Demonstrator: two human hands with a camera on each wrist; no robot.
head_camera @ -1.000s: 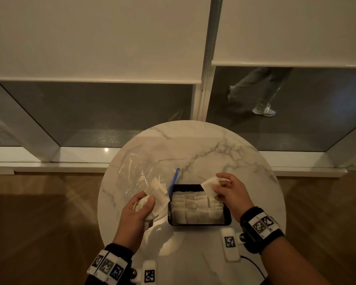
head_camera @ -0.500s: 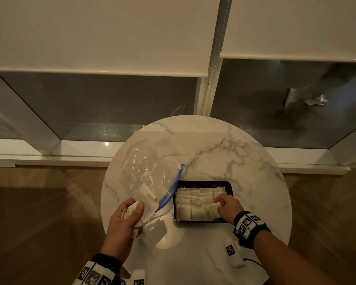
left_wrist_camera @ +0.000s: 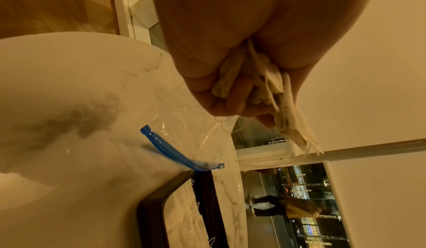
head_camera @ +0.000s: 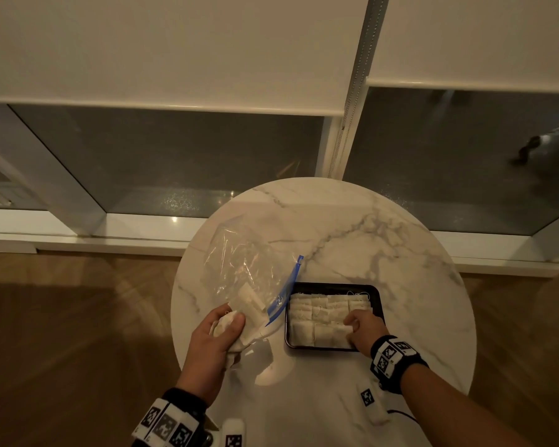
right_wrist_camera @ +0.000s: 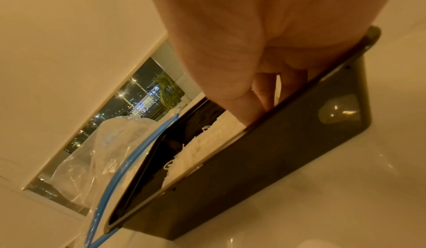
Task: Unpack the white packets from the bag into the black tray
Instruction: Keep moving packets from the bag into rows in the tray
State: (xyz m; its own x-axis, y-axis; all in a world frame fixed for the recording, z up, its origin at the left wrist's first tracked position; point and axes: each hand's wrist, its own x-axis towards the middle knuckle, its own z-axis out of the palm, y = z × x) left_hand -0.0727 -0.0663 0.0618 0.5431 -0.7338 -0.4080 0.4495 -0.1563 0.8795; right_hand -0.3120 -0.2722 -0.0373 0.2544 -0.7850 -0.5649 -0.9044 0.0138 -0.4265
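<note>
A black tray stands on the round marble table, filled with rows of white packets. My right hand reaches into its front right corner, fingers curled and pinching a packet low against the near wall. Left of the tray lies a clear bag with a blue zip strip; one packet shows inside near its mouth. My left hand hovers at the bag's mouth and grips a crumpled bundle of packets with strings dangling.
The tray's near wall and the bag's zip lie close together. A small white tag lies on the table by my right wrist. Behind the table are a low window, a sill and wooden floor; a person walks outside.
My right hand carried its packet from the tray's back right corner down to the front right corner. The left hand kept its bundle beside the bag, barely moving.
</note>
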